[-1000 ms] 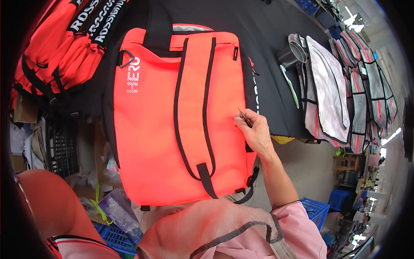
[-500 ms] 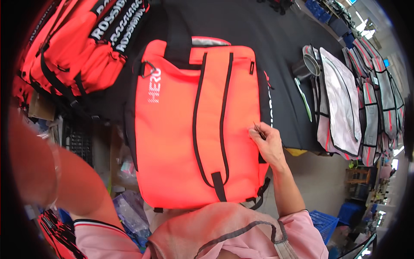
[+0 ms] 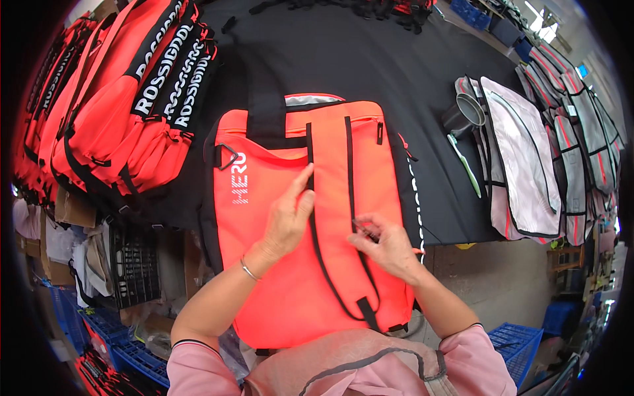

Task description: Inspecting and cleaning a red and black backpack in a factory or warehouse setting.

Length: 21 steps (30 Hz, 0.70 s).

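A bright orange-red backpack (image 3: 264,290) with black edging lies back side up in front of me, its lower end against my body. Down its middle runs a padded shoulder strap (image 3: 331,171). My left hand (image 3: 289,214) lies on the strap's left edge, fingers stretched upward and holding nothing. Near the strap's right edge, my right hand (image 3: 386,247) is closed round a small dark tool (image 3: 364,231) that looks like thread snips, mostly hidden by the fingers.
The table has a black cover (image 3: 416,72). Stacked red backpacks (image 3: 105,132) stand at the left. At the right are a grey metal cup (image 3: 464,113), a toothbrush (image 3: 465,166) and grey-white fabric panels (image 3: 522,158). Blue crates (image 3: 512,346) stand below the table.
My left hand has come from the far left onto the strap. The right hand has moved left and down to the strap with the tool. The backpack now appears lower in view.
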### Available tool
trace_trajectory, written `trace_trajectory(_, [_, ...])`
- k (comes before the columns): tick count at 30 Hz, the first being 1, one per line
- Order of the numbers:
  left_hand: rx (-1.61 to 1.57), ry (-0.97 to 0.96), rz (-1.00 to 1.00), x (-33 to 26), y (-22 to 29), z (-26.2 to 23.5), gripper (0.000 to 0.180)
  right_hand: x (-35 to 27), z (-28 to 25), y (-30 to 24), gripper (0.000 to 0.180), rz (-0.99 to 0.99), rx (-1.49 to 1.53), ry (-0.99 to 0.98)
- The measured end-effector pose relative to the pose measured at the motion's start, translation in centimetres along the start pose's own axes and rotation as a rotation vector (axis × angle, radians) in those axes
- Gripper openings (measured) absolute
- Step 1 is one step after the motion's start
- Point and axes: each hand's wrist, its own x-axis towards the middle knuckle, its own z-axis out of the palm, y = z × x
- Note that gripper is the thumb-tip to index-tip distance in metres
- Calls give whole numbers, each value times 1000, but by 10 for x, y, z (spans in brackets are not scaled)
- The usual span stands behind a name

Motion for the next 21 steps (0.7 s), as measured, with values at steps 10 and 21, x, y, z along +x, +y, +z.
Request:
trace_trajectory(10, [869, 25, 137, 73, -31, -20, 44, 67, -49, -108, 15, -237, 585, -115])
trace_trajectory(21, [835, 62, 180, 60, -30, 0, 49, 284, -64, -138, 21, -70, 990, 134])
